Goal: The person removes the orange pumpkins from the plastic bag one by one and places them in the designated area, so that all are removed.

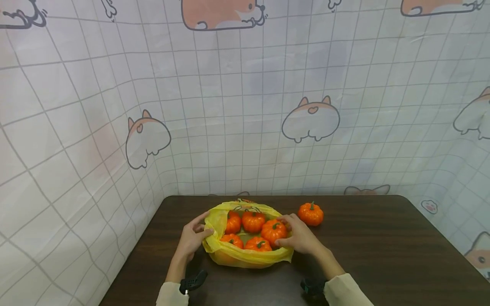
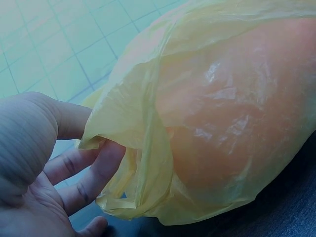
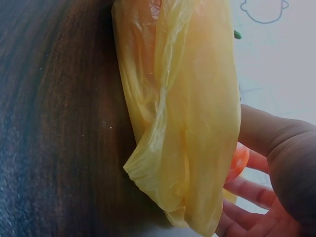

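A yellow plastic bag [image 1: 250, 258] lies with its mouth facing up, holding several small orange pumpkins with green stems. At its left side my left hand [image 1: 191, 239] pinches the bag's rim between thumb and fingers; the left wrist view shows the thin film [image 2: 121, 116] between them. My right hand [image 1: 302, 236] reaches over the bag's right side, thumb and fingers around the rightmost pumpkin [image 1: 274, 230]. In the right wrist view the bag's side [image 3: 197, 113] hides most of that pumpkin and the fingertips. One more pumpkin [image 1: 311, 213] sits outside, behind the right hand.
Everything stands on a dark wooden table [image 1: 375, 250]. A white gridded cloth with cartoon dogs [image 1: 237, 102] hangs behind the table and along its sides. Dark bands with small devices circle both wrists.
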{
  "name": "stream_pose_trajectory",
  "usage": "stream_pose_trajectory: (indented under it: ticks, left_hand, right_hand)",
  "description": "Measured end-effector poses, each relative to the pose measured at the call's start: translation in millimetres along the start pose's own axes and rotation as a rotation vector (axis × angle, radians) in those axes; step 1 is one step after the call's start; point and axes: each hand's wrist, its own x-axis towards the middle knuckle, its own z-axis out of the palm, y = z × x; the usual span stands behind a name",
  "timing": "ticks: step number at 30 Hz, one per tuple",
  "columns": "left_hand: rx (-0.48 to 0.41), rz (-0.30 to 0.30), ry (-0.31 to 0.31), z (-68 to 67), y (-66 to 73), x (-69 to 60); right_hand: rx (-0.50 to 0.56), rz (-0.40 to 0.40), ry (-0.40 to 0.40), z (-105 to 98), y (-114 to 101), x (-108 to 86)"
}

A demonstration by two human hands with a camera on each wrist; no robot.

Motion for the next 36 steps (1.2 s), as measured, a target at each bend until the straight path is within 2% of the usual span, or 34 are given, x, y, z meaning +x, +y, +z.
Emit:
stream_pose_trajectory:
  ticks: [16,36]
  left_hand:
    - [-0.009,-0.002,0.000,0.2,0.6,-0.6]
    - [-0.007,-0.002,0.003,1.0,-0.7,1.2]
  right_hand:
    - [0.055,-0.009,0.007,-10.8,-5.3,0.4]
    - [0.145,0.051,0.024,-31.2,-14.5,-4.6]
